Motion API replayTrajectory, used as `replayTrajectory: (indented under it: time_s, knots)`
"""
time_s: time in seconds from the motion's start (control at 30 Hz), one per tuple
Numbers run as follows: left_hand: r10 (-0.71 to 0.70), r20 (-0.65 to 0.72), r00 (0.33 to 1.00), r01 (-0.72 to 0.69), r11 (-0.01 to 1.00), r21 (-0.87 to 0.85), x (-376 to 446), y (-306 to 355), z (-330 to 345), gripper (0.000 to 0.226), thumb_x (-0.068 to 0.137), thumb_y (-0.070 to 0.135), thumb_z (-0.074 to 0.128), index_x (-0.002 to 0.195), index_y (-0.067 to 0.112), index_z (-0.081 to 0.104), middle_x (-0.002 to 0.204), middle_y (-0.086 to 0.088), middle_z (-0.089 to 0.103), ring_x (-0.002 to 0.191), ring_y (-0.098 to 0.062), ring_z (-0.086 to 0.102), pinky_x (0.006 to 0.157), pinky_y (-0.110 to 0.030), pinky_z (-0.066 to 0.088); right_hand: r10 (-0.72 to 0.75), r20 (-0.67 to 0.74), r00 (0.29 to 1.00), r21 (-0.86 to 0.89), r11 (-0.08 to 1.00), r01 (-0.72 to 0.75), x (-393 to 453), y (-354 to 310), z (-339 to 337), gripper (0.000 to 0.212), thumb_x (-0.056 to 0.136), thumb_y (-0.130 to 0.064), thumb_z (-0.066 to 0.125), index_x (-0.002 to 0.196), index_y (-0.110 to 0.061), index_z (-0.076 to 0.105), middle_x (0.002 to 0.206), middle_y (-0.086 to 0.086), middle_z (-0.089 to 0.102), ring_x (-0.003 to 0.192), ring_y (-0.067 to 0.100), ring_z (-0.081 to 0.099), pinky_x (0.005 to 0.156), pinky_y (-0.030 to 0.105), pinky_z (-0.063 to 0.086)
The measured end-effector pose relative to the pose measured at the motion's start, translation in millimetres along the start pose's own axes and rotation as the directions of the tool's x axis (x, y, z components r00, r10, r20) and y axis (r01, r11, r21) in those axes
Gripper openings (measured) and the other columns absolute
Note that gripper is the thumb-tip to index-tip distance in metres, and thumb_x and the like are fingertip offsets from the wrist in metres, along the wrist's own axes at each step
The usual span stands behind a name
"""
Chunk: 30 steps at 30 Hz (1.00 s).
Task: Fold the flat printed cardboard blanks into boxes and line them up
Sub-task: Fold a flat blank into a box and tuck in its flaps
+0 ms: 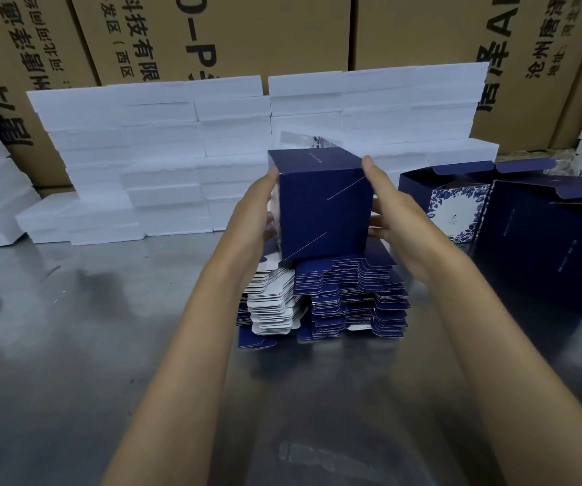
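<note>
We held a dark blue box (321, 205), partly formed, between both hands above the pile of flat blanks (328, 299). Our left hand (258, 212) lay against the box's left side with the thumb on its upper left corner, the fingers curled round the far side and mostly hidden. Our right hand (391, 208) pressed its right side, the thumb straight along the upper right edge and the fingers wrapped behind; so each grip was closed on the box. A pale printed flap (312, 142) stood up behind the top of the box.

The pile of flat blanks sat on the grey metal surface (72, 327) directly beneath the box, blue and white edges fanned out. To the right stood two folded boxes (527, 212), flaps open, blue with floral panels. White foam slabs (177, 152) were stacked along the back, against large brown cartons (247, 33) with printed lettering.
</note>
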<state>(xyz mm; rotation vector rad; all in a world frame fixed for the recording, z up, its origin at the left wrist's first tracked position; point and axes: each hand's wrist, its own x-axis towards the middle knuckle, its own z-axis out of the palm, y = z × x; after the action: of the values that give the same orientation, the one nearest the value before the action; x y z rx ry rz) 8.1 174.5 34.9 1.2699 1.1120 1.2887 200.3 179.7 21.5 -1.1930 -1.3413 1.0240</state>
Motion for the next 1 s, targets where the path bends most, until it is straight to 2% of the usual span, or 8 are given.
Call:
replayTrajectory:
  time_s: [0.07, 0.2, 0.3, 0.5, 0.63, 0.7, 0.8, 1.0]
  knots:
    - [0.065, 0.052, 0.997, -0.066, 0.998, 0.021, -5, 1, 1, 0.028, 0.099, 0.057, 0.048, 0.114, 0.045, 0.067, 0.087, 0.033, 0.066, 0.091, 0.004, 0.068, 0.062, -0.018, 0.053, -0.03, 0.013, 0.999, 0.065, 0.998, 0.029, -3, -2, -2, 0.063, 0.078, -0.085, 0.049, 0.122, -0.044, 0.065, 0.114, -0.016, 0.075, 0.108, 0.008, 0.071, 0.099, 0.036, 0.052]
    - [0.071, 0.023, 0.997, -0.072, 0.997, 0.026, -5, -3, -5, 0.113, 0.064, 0.078, 0.072, 0.156, 0.044, 0.016, 0.134, 0.014, 0.041, 0.117, -0.009, 0.049, 0.099, -0.03, 0.044, -0.05, 0.002, 0.999, 0.179, 0.983, 0.049, -16, -8, -6, 0.033, 0.096, -0.06, 0.054, 0.098, -0.035, 0.075, 0.094, -0.012, 0.076, 0.092, 0.011, 0.073, 0.091, 0.035, 0.059]
    - [0.063, -0.041, 0.997, -0.064, 0.998, -0.002, -10, -1, -13, 0.129, 0.05, 0.076, 0.082, 0.156, 0.044, 0.014, 0.153, 0.003, 0.04, 0.135, -0.02, 0.047, 0.116, -0.043, 0.036, -0.028, -0.032, 0.999, 0.255, 0.966, 0.036, -26, -14, -12, 0.022, 0.097, -0.04, 0.057, 0.083, -0.023, 0.063, 0.077, -0.006, 0.061, 0.081, 0.017, 0.061, 0.087, 0.038, 0.057]
    - [0.109, -0.131, 0.985, -0.128, 0.98, -0.151, -37, 10, -11, 0.063, 0.089, 0.062, 0.056, 0.141, 0.028, 0.048, 0.128, 0.006, 0.066, 0.114, -0.015, 0.065, 0.098, -0.049, 0.053, 0.001, -0.072, 0.997, 0.311, 0.95, 0.021, -60, -7, -10, 0.015, 0.098, -0.02, 0.043, 0.089, -0.011, 0.052, 0.084, 0.005, 0.055, 0.088, 0.024, 0.052, 0.085, 0.038, 0.051]
    - [0.26, -0.202, 0.944, -0.284, 0.954, -0.101, -83, -2, -5, 0.035, 0.101, 0.038, 0.051, 0.136, 0.036, 0.049, 0.115, 0.01, 0.068, 0.097, -0.002, 0.066, 0.073, -0.023, 0.053, 0.009, -0.154, 0.988, 0.164, 0.986, 0.016, -84, -3, -7, 0.034, 0.1, -0.015, 0.036, 0.112, -0.014, 0.068, 0.1, 0.005, 0.073, 0.088, 0.019, 0.063, 0.067, 0.025, 0.052]
    - [0.353, -0.183, 0.918, -0.364, 0.931, -0.027, -111, -8, -3, 0.032, 0.1, 0.033, 0.055, 0.128, 0.047, 0.049, 0.111, 0.013, 0.066, 0.092, 0.004, 0.065, 0.065, -0.013, 0.049, -0.029, -0.208, 0.978, 0.003, 1.0, 0.03, -98, 1, -9, 0.037, 0.1, -0.015, 0.036, 0.102, -0.03, 0.069, 0.09, -0.013, 0.077, 0.087, 0.011, 0.07, 0.069, 0.024, 0.056]
    - [0.449, -0.111, 0.886, -0.442, 0.893, 0.086, -150, -16, -1, 0.041, 0.091, 0.035, 0.058, 0.126, 0.054, 0.047, 0.129, 0.008, 0.057, 0.107, -0.004, 0.06, 0.077, -0.017, 0.052, -0.098, -0.195, 0.976, -0.178, 0.982, 0.063, -122, 9, -9, 0.038, 0.103, -0.014, 0.037, 0.114, -0.04, 0.062, 0.116, -0.014, 0.072, 0.115, 0.012, 0.064, 0.104, 0.039, 0.049]
    - [0.518, -0.071, 0.852, -0.499, 0.846, 0.19, -196, -39, 3, 0.051, 0.09, 0.028, 0.063, 0.136, 0.047, 0.051, 0.129, 0.014, 0.051, 0.107, -0.001, 0.057, 0.083, -0.02, 0.051, -0.044, -0.108, 0.993, -0.274, 0.962, 0.013, -154, 14, -10, 0.041, 0.1, 0.008, 0.041, 0.124, -0.013, 0.067, 0.114, 0.007, 0.075, 0.114, 0.032, 0.066, 0.104, 0.052, 0.049]
